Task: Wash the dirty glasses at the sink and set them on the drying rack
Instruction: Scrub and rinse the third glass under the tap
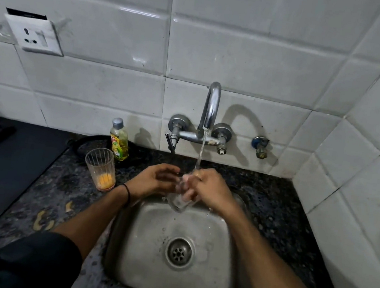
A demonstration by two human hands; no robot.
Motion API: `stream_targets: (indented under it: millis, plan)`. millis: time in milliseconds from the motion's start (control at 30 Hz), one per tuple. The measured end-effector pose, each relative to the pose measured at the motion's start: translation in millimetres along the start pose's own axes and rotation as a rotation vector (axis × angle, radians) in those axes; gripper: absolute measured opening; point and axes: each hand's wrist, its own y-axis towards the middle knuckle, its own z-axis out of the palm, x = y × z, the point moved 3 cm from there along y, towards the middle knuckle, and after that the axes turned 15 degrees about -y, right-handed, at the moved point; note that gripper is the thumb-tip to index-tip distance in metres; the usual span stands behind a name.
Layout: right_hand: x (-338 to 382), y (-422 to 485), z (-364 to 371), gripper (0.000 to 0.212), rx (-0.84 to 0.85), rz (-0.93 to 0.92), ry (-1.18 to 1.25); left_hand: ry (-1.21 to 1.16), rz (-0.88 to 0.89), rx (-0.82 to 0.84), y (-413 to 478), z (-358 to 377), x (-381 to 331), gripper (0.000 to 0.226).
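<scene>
A person's right hand (207, 189) grips a clear drinking glass (178, 203), tilted under a thin stream of water (201, 150) over the far edge of a steel sink (147, 246). The left hand (153, 180) sits just beside it at 9 o'clock, fingers loosely curled; whether they touch the glass cannot be told. The curved chrome wall tap (210, 108) stands at 12 o'clock. At 9 o'clock on the dark speckled stone counter (272, 202) stands a ribbed glass with orange dregs (101, 168), with a yellow-green dish-soap bottle (119, 140) at 10 o'clock.
</scene>
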Motion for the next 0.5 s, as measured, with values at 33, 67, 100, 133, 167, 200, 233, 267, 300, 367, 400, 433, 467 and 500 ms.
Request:
stream_targets:
  millis: [33,67,100,133,167,200,233,267,300,367,400,433,467,500]
  plan:
    - [7.1,-1.7,-1.4,0.032,0.018,-0.047,-0.238,0.004,-0.007,-0.045,1.8,0.3,-2.4,0.047]
    - [13.3,-3.5,-1.8,0.032,0.017,-0.088,-0.445,0.027,0.005,-0.120,4.3,-0.2,-5.9,0.045]
    - [19.7,-6.1,-2.4,0.031,0.010,-0.128,-0.622,0.049,0.027,-0.205,8.9,-2.3,-9.1,0.046]
    - [25.4,-8.6,-2.8,0.029,0.005,-0.166,-0.754,0.064,0.056,-0.287,14.2,-5.3,-12.1,0.052]
    - [30.1,-10.5,-3.1,0.029,0.005,-0.192,-0.842,0.079,0.088,-0.355,19.6,-7.5,-15.8,0.059]
    - [33.1,-11.1,-3.2,0.030,0.008,-0.208,-0.899,0.121,0.121,-0.407,25.5,-9.2,-19.7,0.064]
    - [35.2,-11.5,-3.4,0.031,0.011,-0.214,-0.936,0.201,0.161,-0.445,31.3,-9.6,-25.3,0.067]
    - [36.6,-10.7,-3.1,0.031,0.012,-0.214,-0.957,0.311,0.199,-0.470,36.9,-9.3,-31.2,0.068]
    - [37.7,-9.9,-2.7,0.032,0.008,-0.214,-0.967,0.422,0.229,-0.482,41.4,-8.1,-36.9,0.067]
    - [39.0,-8.9,-1.8,0.032,0.009,-0.208,-0.970,0.549,0.265,-0.512,49.7,-5.5,-44.6,0.056]
    - [39.4,-9.5,-2.1,0.032,0.008,-0.206,-0.964,0.592,0.281,-0.544,52.0,-5.0,-46.8,0.044]
    - [39.4,-9.4,-2.8,0.032,0.005,-0.205,-0.955,0.638,0.303,-0.581,53.7,-4.6,-49.0,0.032]
    - [39.4,-9.6,-3.8,0.033,0.000,-0.205,-0.945,0.672,0.316,-0.609,54.8,-4.5,-50.4,0.025]
    - [39.4,-9.9,-4.7,0.033,0.000,-0.206,-0.935,0.679,0.326,-0.623,55.5,-4.3,-51.0,0.022]
